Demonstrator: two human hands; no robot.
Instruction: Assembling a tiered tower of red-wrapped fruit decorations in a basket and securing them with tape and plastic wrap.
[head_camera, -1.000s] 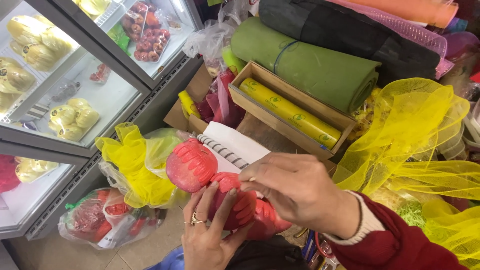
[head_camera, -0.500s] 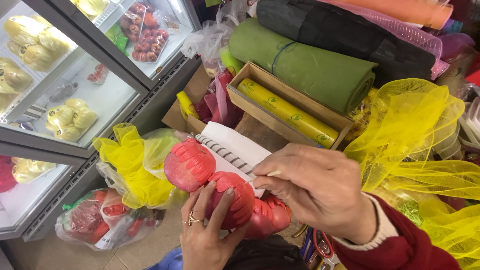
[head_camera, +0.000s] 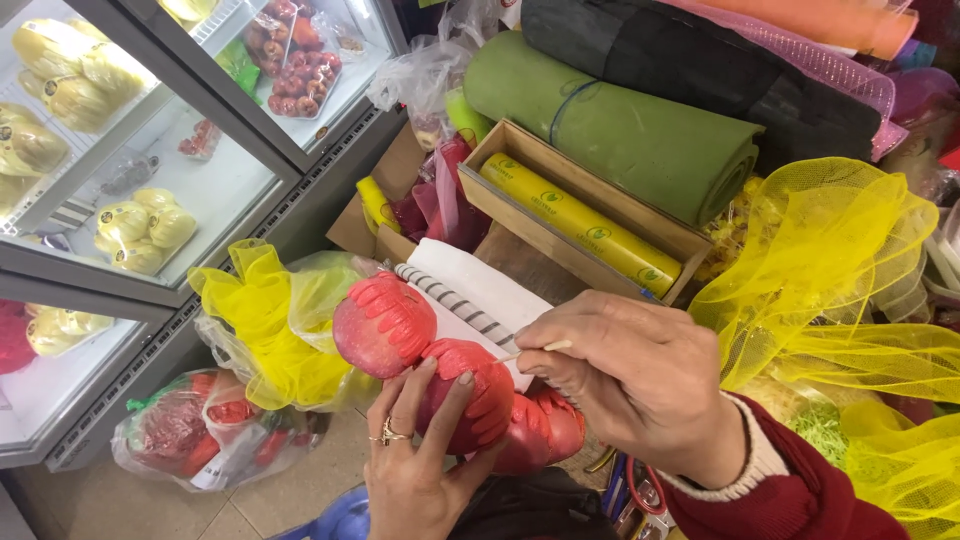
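Looking down from the head camera, I see my left hand (head_camera: 415, 475) at the bottom centre, palm up, its fingers (head_camera: 452, 405) curled around the middle one of three red apples in red foam net sleeves (head_camera: 465, 395). The three lie in a row that runs from upper left to lower right, touching each other, above an open spiral notebook (head_camera: 470, 290) with white pages. A ring sits on one left finger.

My right hand (head_camera: 640, 385) comes in from the lower right in a dark red sleeve with a cream cuff. Its fingers are pressed together, pinching a thin pale wooden stick (head_camera: 535, 350), which points left toward the middle apple and ends just beside it.

Each apple is round and wrapped in ribbed, glossy red foam netting; the upper left one shows bare pinkish-red skin on its left side.

Behind the notebook stands a long open wooden box (head_camera: 560, 225) holding a yellow roll (head_camera: 580, 222) with small round green labels. Above it lie a rolled green felt sheet (head_camera: 620, 130) and a black roll (head_camera: 700, 65). Yellow mesh netting (head_camera: 830, 270) billows at right. At left is a glass-door cooler (head_camera: 150, 150) with yellow wrapped fruit on its shelves, and a clear plastic bag (head_camera: 200, 435) of red items lies on the floor.
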